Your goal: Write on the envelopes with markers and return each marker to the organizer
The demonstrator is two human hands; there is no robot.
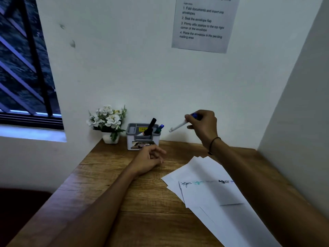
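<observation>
Holding a white marker up in the air in the right hand, fingers and thumb curling round its blue end, barrel slanting down to the left with the white tip pointing toward the organizer. Hovering to the right of that organizer and above the desk, touching neither. Wearing a dark band round the right wrist.

Resting the left hand on the wood just in front of the organizer, fingers loosely curling and gripping nothing, possibly brushing the box's lower front edge, though hard telling from this angle.

Standing at the back of the desk against the wall: the grey-rimmed white organizer, carrying a black marker leaning up to the right and, beside it at the right end, a dark marker with a blue cap. Sitting just left of it, a small white pot of white flowers.

Lying fanned on the right side of the desk, several white envelopes, partly overlapping, the right forearm crossing above their far edge. Showing along the upper envelope a row of scribbled words in black, teal and fainter ink.

Hanging on the wall above, a printed sheet of numbered steps. Showing at the far left, a barred window.
</observation>
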